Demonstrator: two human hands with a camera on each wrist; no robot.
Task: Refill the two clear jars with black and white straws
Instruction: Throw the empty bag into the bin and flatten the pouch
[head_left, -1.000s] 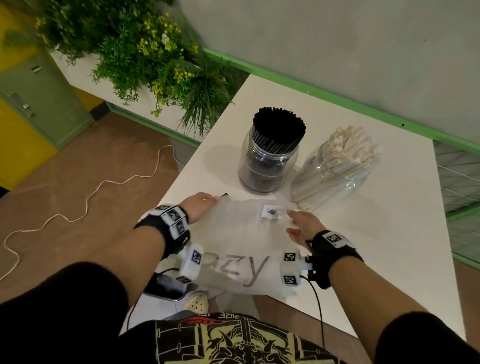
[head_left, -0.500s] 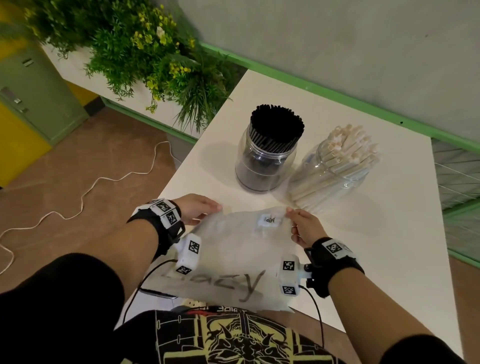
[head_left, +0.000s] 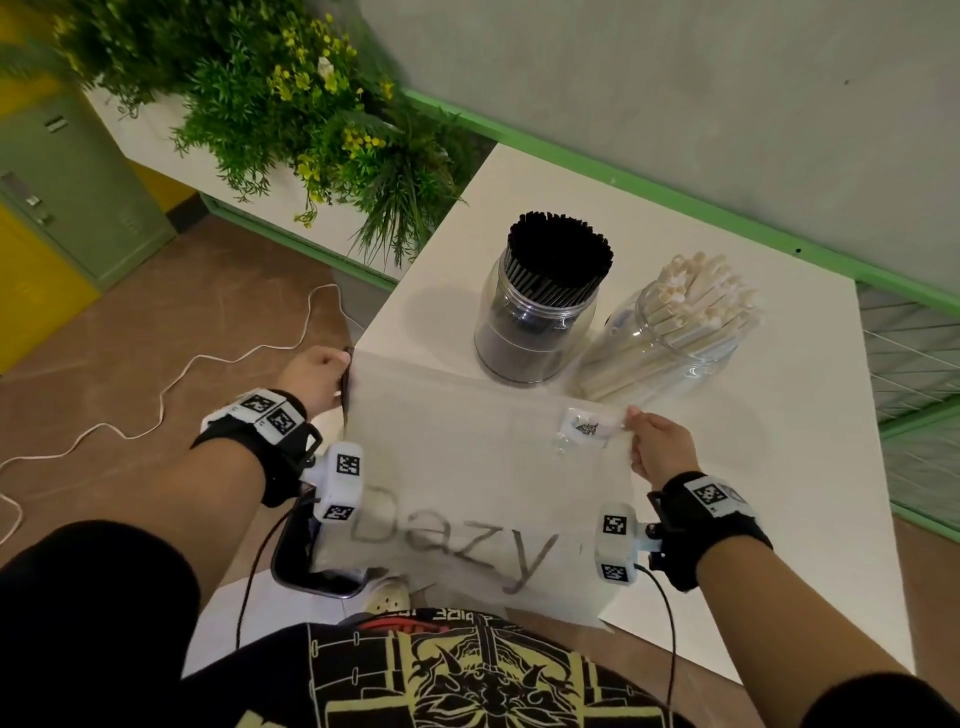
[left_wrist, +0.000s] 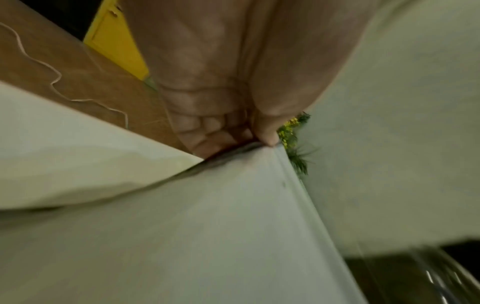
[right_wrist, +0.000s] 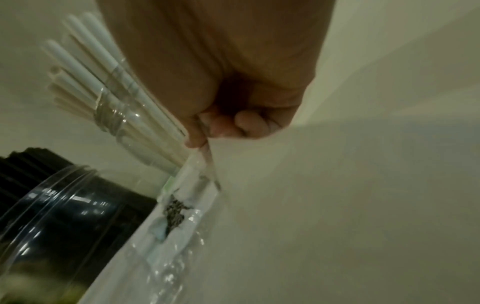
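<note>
A clear jar (head_left: 535, 317) packed with black straws (head_left: 561, 249) stands on the white table (head_left: 779, 467). Beside it on the right a second clear jar (head_left: 670, 343) holds white straws (head_left: 701, 291) that lean to the right. In front of the jars I hold a frosted plastic bag (head_left: 467, 467) stretched flat between both hands; it bears grey lettering and a small label (head_left: 587, 427). My left hand (head_left: 322, 374) pinches the bag's top left corner (left_wrist: 259, 144). My right hand (head_left: 657, 447) pinches the top right corner (right_wrist: 202, 152) next to the label (right_wrist: 176, 211). The bag looks empty.
A planter of green foliage with yellow flowers (head_left: 291, 114) stands left of the table. A white cable (head_left: 171, 379) trails over the brown floor. A dark phone (head_left: 306, 561) hangs below the left wrist. A green-trimmed wall (head_left: 675, 104) runs behind the table.
Both hands have lifted the bag off the table and pulled its top corners apart, so it is stretched wider. The left hand moved left past the table edge. The jars stayed put.
</note>
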